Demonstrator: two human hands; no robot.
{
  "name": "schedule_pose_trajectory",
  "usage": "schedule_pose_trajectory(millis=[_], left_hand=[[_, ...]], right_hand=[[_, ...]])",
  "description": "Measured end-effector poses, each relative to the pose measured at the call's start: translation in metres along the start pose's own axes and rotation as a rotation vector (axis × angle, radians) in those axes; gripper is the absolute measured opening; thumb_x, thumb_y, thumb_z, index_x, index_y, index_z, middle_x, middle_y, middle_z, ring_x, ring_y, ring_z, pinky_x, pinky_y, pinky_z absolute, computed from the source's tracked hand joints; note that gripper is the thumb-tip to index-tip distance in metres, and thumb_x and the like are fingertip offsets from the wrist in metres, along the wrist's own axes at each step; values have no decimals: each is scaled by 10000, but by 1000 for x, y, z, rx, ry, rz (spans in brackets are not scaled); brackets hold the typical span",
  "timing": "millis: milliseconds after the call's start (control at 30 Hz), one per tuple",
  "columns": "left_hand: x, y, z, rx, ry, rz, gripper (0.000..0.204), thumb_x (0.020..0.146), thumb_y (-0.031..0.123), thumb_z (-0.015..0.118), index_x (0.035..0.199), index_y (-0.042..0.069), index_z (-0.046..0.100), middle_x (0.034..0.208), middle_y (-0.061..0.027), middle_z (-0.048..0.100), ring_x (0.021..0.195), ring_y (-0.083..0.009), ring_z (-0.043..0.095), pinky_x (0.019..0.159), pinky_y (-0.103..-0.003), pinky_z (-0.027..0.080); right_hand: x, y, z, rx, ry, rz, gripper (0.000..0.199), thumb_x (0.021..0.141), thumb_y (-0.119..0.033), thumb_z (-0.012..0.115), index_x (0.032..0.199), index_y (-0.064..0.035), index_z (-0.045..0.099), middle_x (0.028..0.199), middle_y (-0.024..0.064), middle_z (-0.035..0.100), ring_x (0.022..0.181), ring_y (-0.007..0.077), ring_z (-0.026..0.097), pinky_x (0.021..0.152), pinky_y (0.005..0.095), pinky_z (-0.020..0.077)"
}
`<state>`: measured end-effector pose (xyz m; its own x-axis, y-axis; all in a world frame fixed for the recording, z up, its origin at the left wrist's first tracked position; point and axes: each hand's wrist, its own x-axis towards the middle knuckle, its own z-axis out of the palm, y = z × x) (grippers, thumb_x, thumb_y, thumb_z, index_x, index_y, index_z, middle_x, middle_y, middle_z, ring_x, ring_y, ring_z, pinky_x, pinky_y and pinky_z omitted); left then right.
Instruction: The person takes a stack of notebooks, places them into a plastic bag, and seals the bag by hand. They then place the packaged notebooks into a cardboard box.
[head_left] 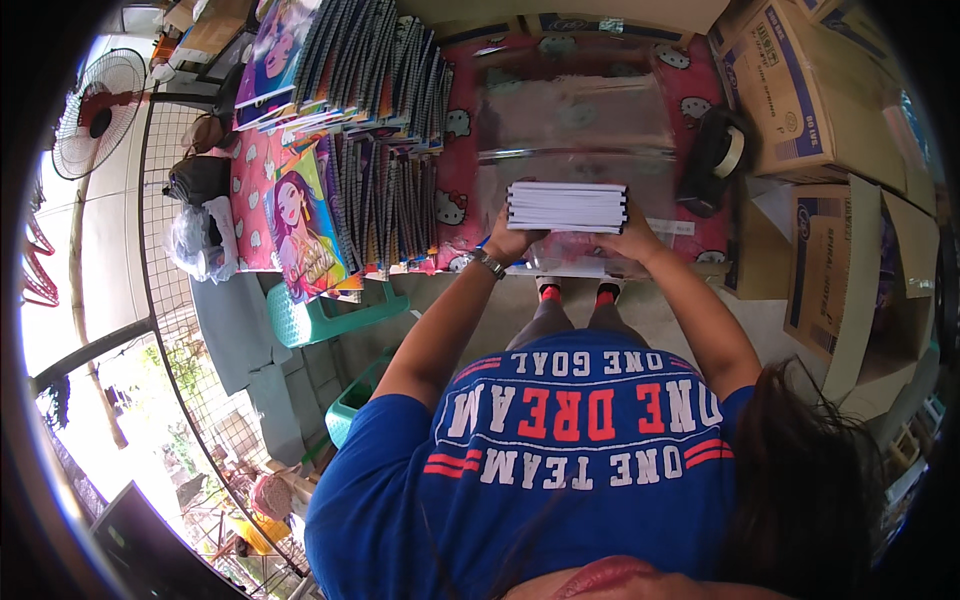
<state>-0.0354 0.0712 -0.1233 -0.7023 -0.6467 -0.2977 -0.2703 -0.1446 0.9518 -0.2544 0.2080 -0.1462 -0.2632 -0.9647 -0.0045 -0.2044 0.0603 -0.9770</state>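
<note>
- Fingers: both sets curled around the ends of a stack of notebooks (567,207), thumbs hidden behind it. Left hand (510,238) clamps the left end, right hand (630,240) the right end. Grip looks firm, not a pinch; fingertips themselves mostly hidden by the stack.
- Stack: white page edges face the camera, edges squared, held level just above the near edge of the table (455,170), between the two hands.
- Wristwatch (489,263) on the left wrist.
- Directly under and beyond the stack: a sheet of clear plastic wrap (575,120) spread flat on the pink cartoon-print tablecloth.
- Left of that: rows of spiral notebooks (385,190) standing on edge, a few with colourful portrait covers (305,220).
- Right: black tape dispenser (722,150) on the table, close to the plastic; open cardboard cartons (830,100) beyond.
- Far left: standing fan (98,110), wire mesh panel, green plastic stool (330,310) under the table.
- Step, my read: bundle is gathered and squared, being carried onto the plastic for wrapping.
- Next move needs: set the stack down centred on the sheet without letting the books fan out, both hands releasing evenly.
</note>
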Motion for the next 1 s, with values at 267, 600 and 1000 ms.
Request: schedule_pose_trajectory(millis=[267, 600, 1000], left_hand=[[-16, 16, 0, 411, 141, 165, 715, 700, 122, 794, 1319, 36, 446, 1261, -164, 530, 1154, -332, 524, 983, -388, 437], [-195, 131, -127, 1478, 890, 24, 877, 704, 258, 783, 1453, 161, 339, 1477, -118, 347, 1378, -336, 300, 1133, -588, 117], [-271, 223, -76, 1534, 774, 496, 337, 705, 18, 659, 1040, 47, 686, 1004, -102, 653, 974, -299, 616, 931, -469, 458]], right_hand=[[3, 4, -6, -169, 5, -102, 538, 617, -161, 848, 1071, -27, 594, 1072, 143, 624, 990, 338, 610, 866, 385, 488], [-5, -3, -6, -305, -12, -218, 532, 612, -263, 876, 1011, -18, 623, 992, 148, 649, 911, 334, 627, 803, 379, 500], [-6, 5, -7, -218, -60, -150, 348, 660, -195, 835, 928, -36, 681, 948, 118, 684, 887, 323, 637, 781, 375, 502]])
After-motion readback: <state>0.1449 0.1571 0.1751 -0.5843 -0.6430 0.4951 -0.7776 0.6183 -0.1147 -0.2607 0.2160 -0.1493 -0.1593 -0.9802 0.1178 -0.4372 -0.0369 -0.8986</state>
